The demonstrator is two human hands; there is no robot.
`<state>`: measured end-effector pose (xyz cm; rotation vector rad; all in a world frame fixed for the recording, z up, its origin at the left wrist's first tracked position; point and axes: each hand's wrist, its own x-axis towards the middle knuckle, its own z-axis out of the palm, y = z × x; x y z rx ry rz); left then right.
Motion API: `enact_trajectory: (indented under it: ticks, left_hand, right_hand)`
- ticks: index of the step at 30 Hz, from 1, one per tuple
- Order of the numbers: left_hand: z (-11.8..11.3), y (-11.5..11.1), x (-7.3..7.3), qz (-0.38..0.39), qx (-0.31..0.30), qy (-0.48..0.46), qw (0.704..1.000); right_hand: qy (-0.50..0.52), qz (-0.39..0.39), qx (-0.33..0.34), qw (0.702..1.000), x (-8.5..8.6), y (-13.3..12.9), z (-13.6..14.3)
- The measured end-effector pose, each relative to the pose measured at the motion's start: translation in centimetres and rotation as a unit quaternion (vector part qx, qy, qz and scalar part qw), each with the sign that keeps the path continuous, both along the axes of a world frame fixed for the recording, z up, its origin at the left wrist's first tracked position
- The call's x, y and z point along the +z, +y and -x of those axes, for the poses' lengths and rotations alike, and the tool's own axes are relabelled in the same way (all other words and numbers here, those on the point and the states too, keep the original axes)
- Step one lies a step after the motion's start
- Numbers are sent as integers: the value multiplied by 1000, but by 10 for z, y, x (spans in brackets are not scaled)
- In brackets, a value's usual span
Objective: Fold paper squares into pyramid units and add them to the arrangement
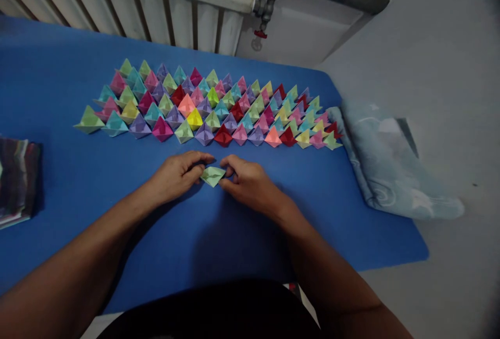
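Between my two hands is a small pale green folded paper boat [213,176], low over the blue table. My left hand [180,173] pinches its left tip between thumb and fingers. At its right tip, my right hand [248,180] grips the paper with the thumb below and bent fingers above. Just beyond my hands stand rows of folded paper boats [204,134] in green, pink, purple, red, yellow and blue, packed close together.
A blue table [156,255] lies under everything. At the left edge is a stack of dark, multicoloured material [17,180]. A folded light blue patterned cloth [390,162] lies at the right. Behind the table are a white radiator [152,13] and a pipe with a red valve [260,34].
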<state>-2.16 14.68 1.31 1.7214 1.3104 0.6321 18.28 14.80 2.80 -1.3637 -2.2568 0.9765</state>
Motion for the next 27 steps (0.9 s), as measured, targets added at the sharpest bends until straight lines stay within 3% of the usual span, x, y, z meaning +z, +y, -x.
enact_trajectory:
  ticks: [8, 12, 16, 27]
  left_hand:
    - [4, -1, -1, 46, 9, -9, 999]
    - [4, 0, -3, -15, 17, 8, 1000]
    - [1, -1, -6, -8, -14, 26, 1000]
    - [-7, -7, -10, -122, -32, 146, 981]
  right_hand:
    - [33, -6, 14, 999, -6, 4, -1]
    - [58, 2, -29, 998, -2, 3, -1]
    - [32, 24, -28, 999, -3, 0, 2]
    - [-88, -90, -16, 992, -11, -3, 11]
